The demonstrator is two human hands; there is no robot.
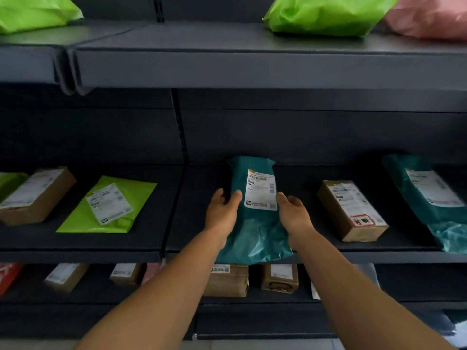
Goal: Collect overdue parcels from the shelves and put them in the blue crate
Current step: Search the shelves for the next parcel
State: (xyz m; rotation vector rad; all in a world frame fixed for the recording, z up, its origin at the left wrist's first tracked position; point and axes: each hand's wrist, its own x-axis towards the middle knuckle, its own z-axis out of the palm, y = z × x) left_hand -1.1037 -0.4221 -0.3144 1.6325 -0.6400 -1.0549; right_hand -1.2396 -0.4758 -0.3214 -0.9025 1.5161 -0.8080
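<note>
Head view: a teal parcel (255, 210) lies lengthwise on the middle shelf (101, 256), its near end hanging a little over the front edge, a white label (261, 189) facing up; both hands flank it. To lift it well, I judge the hands should close on the firm bulk under the label, not on the loose crinkled plastic at the near end, which would likely slip or stretch; draw it straight out towards the body, keeping it clear of the brown box (351, 210) near its right side; the blue crate is not in view, so where to carry it cannot be told from here. The left hand (222, 213) rests against the parcel's left edge, thumb over the top, fingers loosely bent and not clearly clamped; the right hand (294, 213) sits just beside the right edge, palm turned inward, fingers relaxed and half open, touching at most lightly; both forearms reach forward and slightly inward. A green parcel (108, 205) lies well apart on the left.
</note>
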